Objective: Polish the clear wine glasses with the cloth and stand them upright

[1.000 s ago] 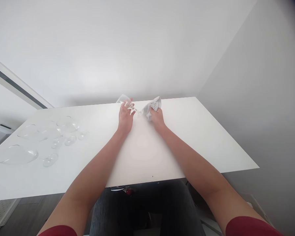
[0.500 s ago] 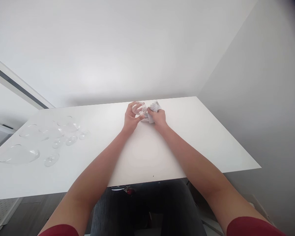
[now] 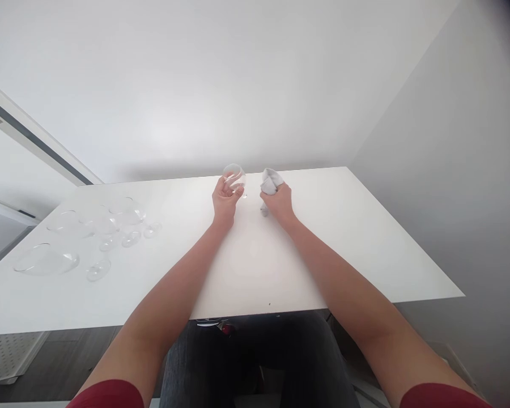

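Observation:
A clear wine glass point(image 3: 233, 174) is held up near the far edge of the white table. My left hand point(image 3: 224, 203) curls its fingers and thumb around it. To the right, my right hand point(image 3: 281, 201) grips a bunched white cloth point(image 3: 270, 182), which sticks out above the fist and hangs a little below it. A gap separates cloth and glass. Much of the glass's lower part is hard to make out behind my left fingers.
Several clear wine glasses point(image 3: 130, 212) stand grouped on the left of the table point(image 3: 250, 272), faint against its white surface. A wall point(image 3: 246, 85) runs behind the far edge. A white perforated basket point(image 3: 11, 357) sits low at the left.
My hands have drawn apart, and the cloth has come away from the glass. The glass has tipped, its opening facing me less. The view has shifted slightly left.

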A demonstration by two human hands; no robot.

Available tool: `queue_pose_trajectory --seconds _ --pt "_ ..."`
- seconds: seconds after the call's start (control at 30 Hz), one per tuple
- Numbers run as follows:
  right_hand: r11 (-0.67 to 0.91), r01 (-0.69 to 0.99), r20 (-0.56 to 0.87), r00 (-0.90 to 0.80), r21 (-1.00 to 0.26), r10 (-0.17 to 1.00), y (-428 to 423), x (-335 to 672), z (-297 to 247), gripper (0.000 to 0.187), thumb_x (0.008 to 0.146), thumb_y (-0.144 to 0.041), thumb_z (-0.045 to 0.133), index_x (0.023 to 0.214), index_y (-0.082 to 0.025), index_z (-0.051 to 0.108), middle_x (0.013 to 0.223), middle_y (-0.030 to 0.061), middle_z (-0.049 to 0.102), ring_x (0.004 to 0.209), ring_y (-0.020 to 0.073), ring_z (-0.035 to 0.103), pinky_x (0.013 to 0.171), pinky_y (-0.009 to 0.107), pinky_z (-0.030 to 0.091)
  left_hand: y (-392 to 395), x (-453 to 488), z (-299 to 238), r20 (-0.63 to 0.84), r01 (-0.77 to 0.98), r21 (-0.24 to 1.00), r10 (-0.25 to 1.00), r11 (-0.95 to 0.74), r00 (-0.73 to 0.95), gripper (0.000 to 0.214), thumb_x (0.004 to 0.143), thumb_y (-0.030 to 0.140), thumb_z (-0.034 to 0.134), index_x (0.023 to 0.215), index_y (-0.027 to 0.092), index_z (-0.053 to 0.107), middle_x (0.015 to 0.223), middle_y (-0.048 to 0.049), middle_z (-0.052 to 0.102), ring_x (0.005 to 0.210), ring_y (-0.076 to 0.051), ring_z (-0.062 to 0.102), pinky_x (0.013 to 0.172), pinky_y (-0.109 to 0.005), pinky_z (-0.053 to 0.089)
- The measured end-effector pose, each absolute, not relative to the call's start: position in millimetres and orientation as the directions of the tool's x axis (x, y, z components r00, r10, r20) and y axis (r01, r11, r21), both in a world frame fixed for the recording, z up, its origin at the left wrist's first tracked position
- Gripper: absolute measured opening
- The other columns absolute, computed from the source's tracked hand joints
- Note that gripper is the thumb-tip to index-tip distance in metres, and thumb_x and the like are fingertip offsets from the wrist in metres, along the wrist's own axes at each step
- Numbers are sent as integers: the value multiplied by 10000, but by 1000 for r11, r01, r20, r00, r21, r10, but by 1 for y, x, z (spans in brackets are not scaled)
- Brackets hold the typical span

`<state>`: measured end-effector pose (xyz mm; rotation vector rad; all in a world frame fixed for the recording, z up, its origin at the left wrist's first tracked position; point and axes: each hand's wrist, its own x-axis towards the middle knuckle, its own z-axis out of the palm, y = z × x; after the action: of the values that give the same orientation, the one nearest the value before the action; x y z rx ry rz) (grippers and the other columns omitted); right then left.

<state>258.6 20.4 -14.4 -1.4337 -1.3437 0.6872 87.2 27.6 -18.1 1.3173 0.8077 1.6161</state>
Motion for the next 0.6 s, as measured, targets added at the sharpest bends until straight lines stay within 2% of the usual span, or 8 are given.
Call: queue_pose_trajectory --seconds 0.07,0.13,0.2,0.27,0.33,0.43,0.6 --pt "263 520 296 -21 -813 955 14 254 -10 469 740 -164 582 1199 -176 677 1001 57 726 840 209 641 721 311 528 26 86 -17 362 -170 913 928 -372 -84 641 778 543 863 1310 270 631 1421 -144 673 1085 -247 713 875 -375 586" --pt "402 639 314 -253 -656 915 8 250 -7 526 737 -114 563 1244 -201 673 1103 61 724 888 217 652 728 305 509 25 87 -17 342 -124 927 934 -354 -107 609 790 538 852 1297 269 650 1414 -132 679 1053 -232 711 854 -360 587" --pt "492 719 271 -411 -491 870 3 247 -5 530 736 -91 576 1238 -223 685 1294 68 681 938 222 664 719 301 489 24 87 -18 326 -102 936 939 -336 -105 587 804 535 839 1296 270 658 1408 -124 684 1016 -219 712 825 -346 587" --pt "521 771 181 -491 -365 852 -1 244 -2 512 745 -94 605 1229 -235 695 1437 67 610 936 221 676 695 304 480 25 88 -19 310 -85 945 948 -315 -68 590 801 532 840 1297 270 658 1404 -123 687 1000 -218 716 799 -341 587" --pt "513 814 96 -508 -273 856 -5 241 2 479 766 -110 634 1224 -234 698 1433 76 612 907 224 683 688 313 478 26 88 -21 306 -59 950 952 -307 -20 607 788 530 849 1300 272 653 1405 -125 686 1012 -227 721 802 -347 589" --pt "455 868 16 -461 -199 887 -10 237 8 395 807 -124 647 1187 -216 703 1259 97 691 890 243 690 690 319 471 27 89 -22 316 -18 949 948 -315 27 625 793 536 842 1324 282 633 1426 -128 673 1067 -246 720 856 -373 589" --pt "291 928 -49 -310 -234 949 -18 235 13 388 856 -152 662 1241 -193 666 1223 124 703 972 263 700 733 318 479 25 90 -23 326 -5 945 939 -327 106 716 815 530 831 1436 340 529 1523 -110 601 1236 -280 667 965 -424 565"
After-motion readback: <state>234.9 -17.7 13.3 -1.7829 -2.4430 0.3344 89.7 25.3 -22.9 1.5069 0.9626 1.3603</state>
